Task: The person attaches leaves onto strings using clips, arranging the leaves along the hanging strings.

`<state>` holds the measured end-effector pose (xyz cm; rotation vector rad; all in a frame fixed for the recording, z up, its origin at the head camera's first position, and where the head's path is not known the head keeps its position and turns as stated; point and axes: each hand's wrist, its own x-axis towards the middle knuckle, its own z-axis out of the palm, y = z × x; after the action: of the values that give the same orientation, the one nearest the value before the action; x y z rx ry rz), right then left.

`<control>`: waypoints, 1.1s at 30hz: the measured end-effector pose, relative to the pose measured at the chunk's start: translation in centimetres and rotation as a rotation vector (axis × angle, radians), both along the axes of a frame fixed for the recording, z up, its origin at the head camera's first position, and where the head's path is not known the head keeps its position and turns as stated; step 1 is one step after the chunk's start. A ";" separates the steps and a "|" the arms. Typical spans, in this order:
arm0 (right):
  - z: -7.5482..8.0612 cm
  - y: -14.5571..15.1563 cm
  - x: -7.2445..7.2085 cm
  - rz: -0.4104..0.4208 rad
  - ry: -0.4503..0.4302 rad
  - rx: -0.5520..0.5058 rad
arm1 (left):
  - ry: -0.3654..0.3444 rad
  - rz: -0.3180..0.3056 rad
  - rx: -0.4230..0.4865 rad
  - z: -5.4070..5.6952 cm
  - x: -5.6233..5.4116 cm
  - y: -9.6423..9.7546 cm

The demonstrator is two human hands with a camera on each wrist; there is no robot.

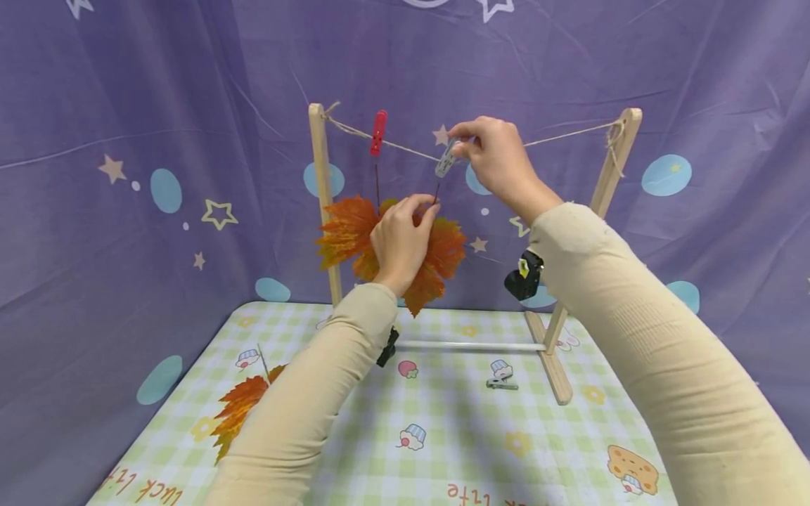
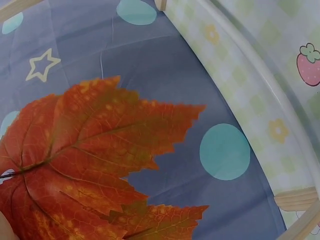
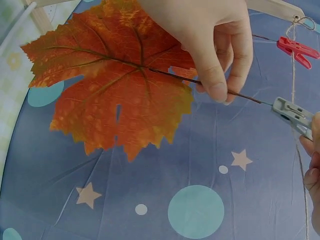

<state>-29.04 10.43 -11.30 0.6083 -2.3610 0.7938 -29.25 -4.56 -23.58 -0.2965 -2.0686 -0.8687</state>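
Note:
My left hand [image 1: 401, 242] pinches the thin stem [image 3: 175, 76] of an orange-red artificial maple leaf [image 1: 433, 256] between thumb and fingertips, below the string. Up at the string [image 1: 411, 150], my right hand [image 1: 496, 154] grips a grey-blue clothespin [image 1: 446, 160] by its tail end. In the right wrist view the clothespin's tip meets the top end of the stem, and its body overlaps the string. To the left, a red clothespin [image 1: 378, 133] sits on the string, with another maple leaf [image 1: 348, 232] hanging by its stem beneath it.
A wooden frame with two posts [image 1: 323, 176] carries the string, and a white rod [image 1: 468, 346] joins its base. On the checked tablecloth [image 1: 455, 422] lie another leaf [image 1: 240, 407], partly behind my left sleeve, and a grey clothespin [image 1: 502, 384]. A purple curtain [image 1: 190, 105] hangs behind.

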 end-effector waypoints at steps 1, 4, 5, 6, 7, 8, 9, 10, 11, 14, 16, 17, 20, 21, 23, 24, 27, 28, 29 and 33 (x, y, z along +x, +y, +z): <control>0.0 0.0 0.0 0.002 0.004 0.002 | -0.001 0.002 0.001 0.0 0.0 0.0; -0.3 0.0 0.0 0.016 0.016 -0.014 | -0.010 0.009 -0.001 0.0 0.0 0.1; -0.4 0.0 0.0 0.017 0.024 -0.016 | -0.015 0.010 -0.001 0.0 0.0 0.2; -0.6 0.0 -0.1 0.021 0.031 -0.026 | -0.021 0.012 -0.003 0.0 0.1 0.2; -0.6 0.0 -0.1 0.025 0.037 -0.039 | -0.028 0.008 -0.001 0.0 0.2 0.3; -0.7 0.0 -0.2 0.028 0.044 -0.056 | -0.036 0.003 0.003 0.0 0.2 0.3; -0.8 0.0 -0.2 0.029 0.051 -0.069 | -0.044 -0.006 0.009 0.0 0.3 0.4; -0.8 -0.1 -0.2 0.030 0.058 -0.081 | -0.051 -0.015 0.017 0.0 0.5 0.4; -0.9 -0.1 -0.3 0.029 0.069 -0.092 | -0.057 -0.025 0.025 0.0 0.6 0.5; -1.0 -0.2 -0.5 0.029 0.103 -0.125 | -0.069 -0.053 0.042 0.1 0.9 0.5; -1.1 -0.1 -0.6 0.023 0.116 -0.136 | -0.073 -0.074 0.047 0.2 1.0 0.5; -1.1 -0.1 -0.6 0.020 0.121 -0.141 | -0.074 -0.089 0.048 0.3 1.1 0.4; -1.2 0.1 -0.5 0.019 0.126 -0.161 | -0.086 -0.151 0.049 0.3 1.3 0.2; -1.3 0.2 -0.5 0.021 0.133 -0.170 | -0.089 -0.177 0.051 0.3 1.4 0.1; -1.5 0.3 -0.3 0.028 0.152 -0.186 | -0.090 -0.223 0.047 0.2 1.5 -0.2; -1.6 0.4 -0.1 0.031 0.160 -0.194 | -0.089 -0.242 0.044 0.2 1.6 -0.3; -2.1 0.7 0.4 0.044 0.180 -0.228 | -0.076 -0.278 0.032 0.2 2.0 -0.9; -2.3 0.9 0.6 0.047 0.183 -0.240 | -0.071 -0.286 0.027 0.2 2.2 -1.1; -2.5 1.0 0.7 0.053 0.187 -0.255 | -0.070 -0.292 0.022 0.2 2.4 -1.3; -3.3 1.8 1.4 0.081 0.207 -0.298 | -0.076 -0.323 0.000 0.2 3.2 -2.3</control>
<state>-27.62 12.18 -14.61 0.6282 -1.9930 1.0426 -26.00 -6.89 -23.35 -0.6186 -2.1237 -1.0857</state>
